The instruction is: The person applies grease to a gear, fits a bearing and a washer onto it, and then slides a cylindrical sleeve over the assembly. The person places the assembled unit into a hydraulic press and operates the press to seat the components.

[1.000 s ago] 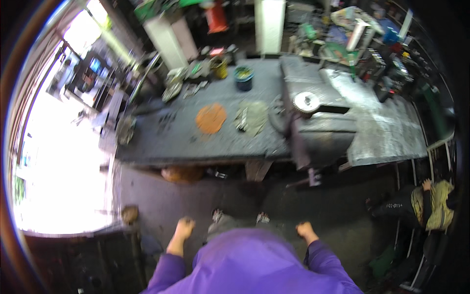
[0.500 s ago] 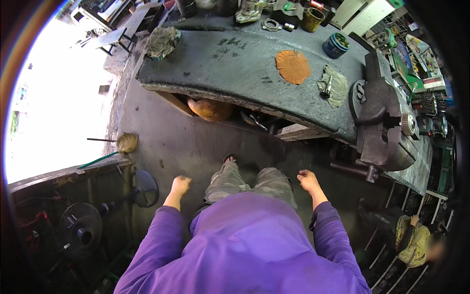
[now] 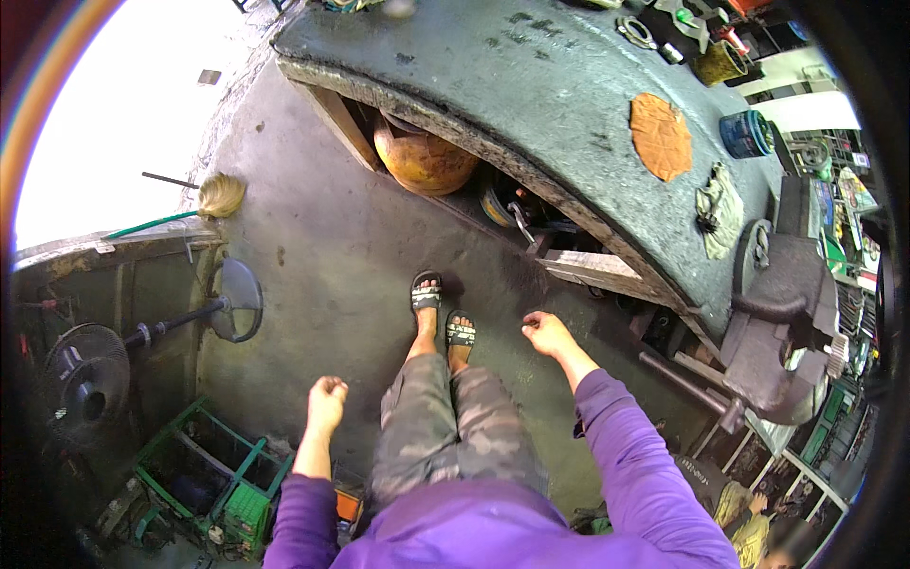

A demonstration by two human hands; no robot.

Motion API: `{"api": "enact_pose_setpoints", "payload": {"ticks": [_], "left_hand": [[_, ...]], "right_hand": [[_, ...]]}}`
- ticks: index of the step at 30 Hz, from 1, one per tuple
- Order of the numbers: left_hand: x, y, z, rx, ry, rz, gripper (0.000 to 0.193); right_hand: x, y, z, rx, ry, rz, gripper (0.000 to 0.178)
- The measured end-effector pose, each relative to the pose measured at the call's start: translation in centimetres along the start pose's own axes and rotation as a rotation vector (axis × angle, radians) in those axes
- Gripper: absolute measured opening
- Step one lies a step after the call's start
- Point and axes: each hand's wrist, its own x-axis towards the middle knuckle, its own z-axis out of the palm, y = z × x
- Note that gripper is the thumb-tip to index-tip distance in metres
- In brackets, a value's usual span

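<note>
My left hand (image 3: 328, 398) hangs low beside my left thigh, its fingers loosely curled with nothing visible in them. In front of my right thigh is my right hand (image 3: 547, 334), also curled and showing nothing in its grasp. Neither hand touches anything. Ahead stands a dark grey workbench (image 3: 445, 71), and my right hand is nearest its near edge. On its right end are a round orange cloth (image 3: 661, 137), a pale rag (image 3: 722, 213) with dark marks or a part at its edge, and a blue tub (image 3: 747, 135). A large bench vise (image 3: 782, 313) is mounted at the right corner.
Under the bench sits a rounded orange-yellow vessel (image 3: 424, 161). The vise handle (image 3: 692, 387) juts out toward me. At left are a fan (image 3: 90, 379), a broom head (image 3: 221, 195) and a green metal frame (image 3: 213, 455). Another person (image 3: 744, 517) is at lower right.
My view has shifted, so the bench sits farther up and right. Both sandalled feet now show, one ahead of the other. My right hand has swung inward and my left hand appears lower.
</note>
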Motion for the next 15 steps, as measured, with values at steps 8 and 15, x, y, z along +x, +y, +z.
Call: {"api": "enact_pose_setpoints", "payload": {"ticks": [8, 15], "left_hand": [[-3.2, -0.3, 6.3, 0.443, 0.063, 0.294, 0.057], [10.4, 8.5, 11.4, 0.420, 0.192, 0.680, 0.057]], "right_hand": [[5.6, 1.6, 9.9, 0.050, -0.028, 0.008, 0.038], [12.3, 7.0, 16.5, 0.199, 0.111, 0.064, 0.041]]}}
